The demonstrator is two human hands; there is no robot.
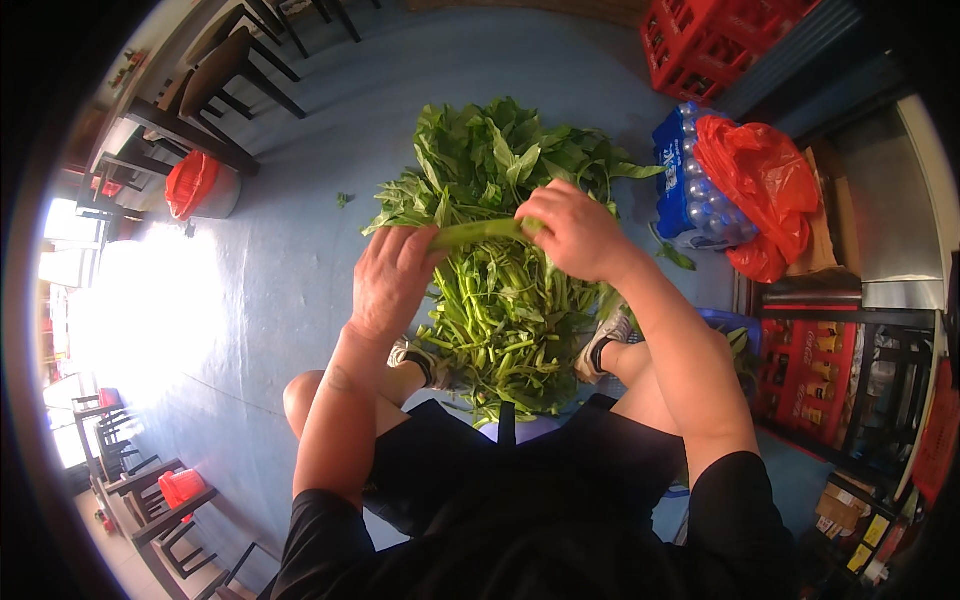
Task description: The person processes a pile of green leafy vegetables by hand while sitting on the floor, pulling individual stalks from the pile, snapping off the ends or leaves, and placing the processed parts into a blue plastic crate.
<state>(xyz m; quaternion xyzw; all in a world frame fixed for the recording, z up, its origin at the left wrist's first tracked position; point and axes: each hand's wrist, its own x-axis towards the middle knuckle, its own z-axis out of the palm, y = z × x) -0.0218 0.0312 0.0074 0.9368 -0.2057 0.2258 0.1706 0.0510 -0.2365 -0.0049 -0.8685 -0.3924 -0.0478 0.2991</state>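
A thick green vegetable stem (480, 232) is stretched level between my two hands. My left hand (394, 277) grips its left end, and my right hand (577, 229) pinches the other end between thumb and fingers. Beneath them lies a big heap of leafy greens (495, 315), which look like water spinach, on the blue floor. Broad leaves (502, 150) fan out at the far side of the heap. Cut stem ends face me, between my shoes. The palm of my left hand is hidden.
Right of the heap stand a shrink-wrapped pack of water bottles (686, 184) with a red plastic bag (761, 172) on it, and a blue basket (724, 319) holding some greens. Red bottle crates (694, 49) are stacked at the far right. Wooden chairs (225, 67) and a red-lined bin (217, 191) stand left.
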